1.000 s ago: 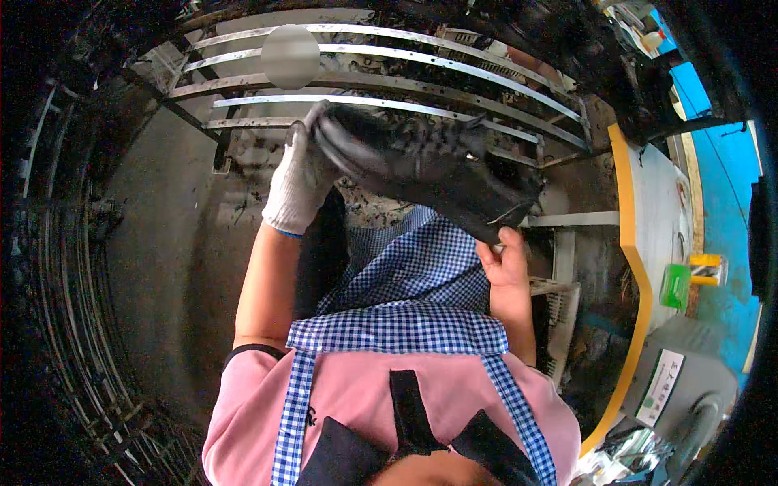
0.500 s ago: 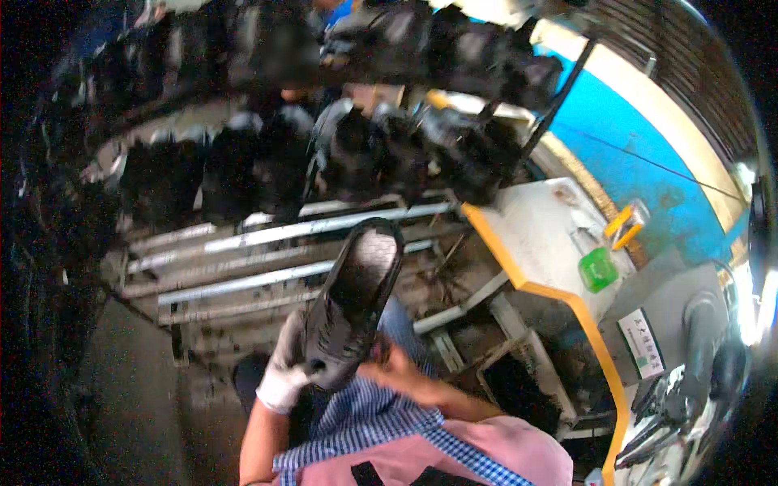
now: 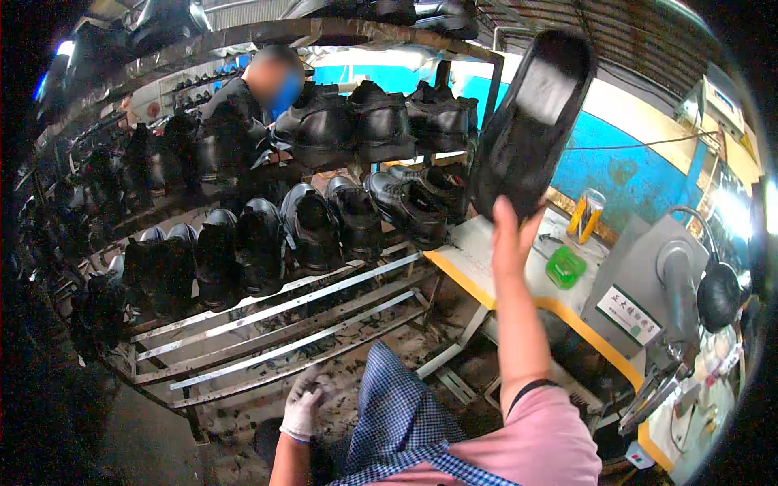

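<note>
My right arm reaches up and forward, and my bare right hand (image 3: 517,228) grips a black shoe (image 3: 523,154) at its lower end. The shoe is raised upright, its pale inner patch facing me, in front of the rack's right end and above the table corner. Low in front of the rack, near my checked blue apron (image 3: 393,397), is my left hand (image 3: 305,405) in a white glove with darkened fingers. Its fingers are curled in, and nothing shows in them.
A metal rack (image 3: 267,312) with several rows of black shoes (image 3: 316,227) fills the left and middle. A person (image 3: 239,101) is behind it. On the right, a yellow-edged table (image 3: 462,263) holds a green container (image 3: 565,267), a yellow-handled tool (image 3: 585,215) and a grey machine (image 3: 632,283).
The shoe has gone from between both hands at my lap to high on the right, in my right hand alone. My left hand has let go of it. The view has tilted upward.
</note>
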A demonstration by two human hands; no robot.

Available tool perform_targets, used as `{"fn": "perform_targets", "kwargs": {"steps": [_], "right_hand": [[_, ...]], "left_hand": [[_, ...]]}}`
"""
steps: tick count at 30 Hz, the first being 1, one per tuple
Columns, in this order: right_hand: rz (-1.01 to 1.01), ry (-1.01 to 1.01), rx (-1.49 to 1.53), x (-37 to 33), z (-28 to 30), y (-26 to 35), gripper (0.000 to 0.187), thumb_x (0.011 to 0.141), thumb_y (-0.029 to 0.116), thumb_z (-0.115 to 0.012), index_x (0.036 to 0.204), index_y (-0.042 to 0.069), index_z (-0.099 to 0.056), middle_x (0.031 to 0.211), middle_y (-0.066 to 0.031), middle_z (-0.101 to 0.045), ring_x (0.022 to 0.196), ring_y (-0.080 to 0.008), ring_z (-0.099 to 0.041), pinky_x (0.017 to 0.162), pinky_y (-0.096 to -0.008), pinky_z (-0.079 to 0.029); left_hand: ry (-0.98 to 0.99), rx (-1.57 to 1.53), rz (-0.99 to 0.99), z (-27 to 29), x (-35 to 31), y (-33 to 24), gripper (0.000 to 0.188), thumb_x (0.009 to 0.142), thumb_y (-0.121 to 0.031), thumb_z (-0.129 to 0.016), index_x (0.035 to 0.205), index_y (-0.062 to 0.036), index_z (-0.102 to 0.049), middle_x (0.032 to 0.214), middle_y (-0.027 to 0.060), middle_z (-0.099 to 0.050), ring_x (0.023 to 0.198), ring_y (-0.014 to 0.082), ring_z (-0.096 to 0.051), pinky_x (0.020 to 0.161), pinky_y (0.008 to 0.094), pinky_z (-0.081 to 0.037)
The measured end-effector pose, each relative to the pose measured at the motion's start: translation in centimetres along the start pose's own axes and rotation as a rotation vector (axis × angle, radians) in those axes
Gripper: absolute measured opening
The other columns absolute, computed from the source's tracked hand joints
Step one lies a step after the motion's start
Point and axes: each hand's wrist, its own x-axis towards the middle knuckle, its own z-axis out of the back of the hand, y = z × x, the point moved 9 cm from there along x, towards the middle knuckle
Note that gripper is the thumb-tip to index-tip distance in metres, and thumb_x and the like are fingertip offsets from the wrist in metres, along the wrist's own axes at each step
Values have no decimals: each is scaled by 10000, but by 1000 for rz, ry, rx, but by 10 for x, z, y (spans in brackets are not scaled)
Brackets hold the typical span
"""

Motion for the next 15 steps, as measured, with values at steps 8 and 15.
{"fn": "perform_targets", "kwargs": {"steps": [8, 15], "right_hand": [[85, 57, -331, 208, -30, 5, 437, 711, 311, -698, 1047, 89, -528, 611, 17, -487, 378, -69, -347, 329, -228, -249], [-274, 62, -190, 293, -49, -7, 297, 756, 379, -629, 847, 105, -560, 565, -65, -528, 393, -61, -371, 308, -187, -232]], "left_hand": [[-270, -325, 130, 111, -3, 41, 326, 848, -170, -551, 1159, -94, -486, 948, 46, -542, 836, 201, -514, 758, 375, -459], [-251, -89, 66, 120, 5, 38, 239, 883, -137, -514, 1117, -92, -526, 925, 50, -580, 787, 197, -544, 741, 373, -466]]}}
